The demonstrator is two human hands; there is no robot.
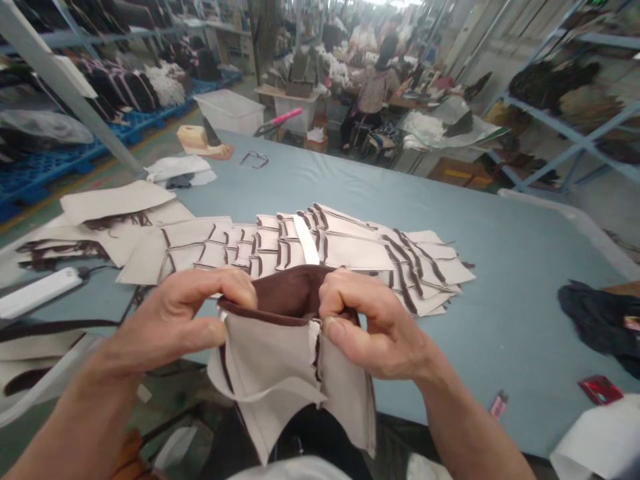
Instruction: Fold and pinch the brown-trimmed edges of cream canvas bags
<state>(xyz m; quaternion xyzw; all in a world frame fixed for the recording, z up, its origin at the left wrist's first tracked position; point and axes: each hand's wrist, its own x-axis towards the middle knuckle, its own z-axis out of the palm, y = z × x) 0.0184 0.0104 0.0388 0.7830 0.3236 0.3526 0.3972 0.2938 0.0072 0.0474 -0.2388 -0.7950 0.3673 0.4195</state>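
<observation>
A beige sewn fabric piece point(273, 353) with a brown lining hangs between my hands, its upper edge pulled apart so the dark inside shows. My left hand point(185, 313) pinches the left part of that edge between thumb and bent fingers. On the right, my right hand point(373, 323) grips the edge beside a seam with a ragged whitish strip. A loose pale strap point(280, 387) loops across the front of the piece. Just beyond lie overlapping rows of similar beige pieces with brown edges point(350, 252), with a white strip point(307, 240) across them.
The blue-green table point(500, 267) extends ahead. More beige panels point(117, 203) are piled left, near a white power strip point(40, 293). Glasses point(255, 159) lie at the far edge. On the right are black cloth point(595, 320), a red object point(600, 390) and a pink lighter-like item point(499, 404). A person point(373, 90) sits beyond.
</observation>
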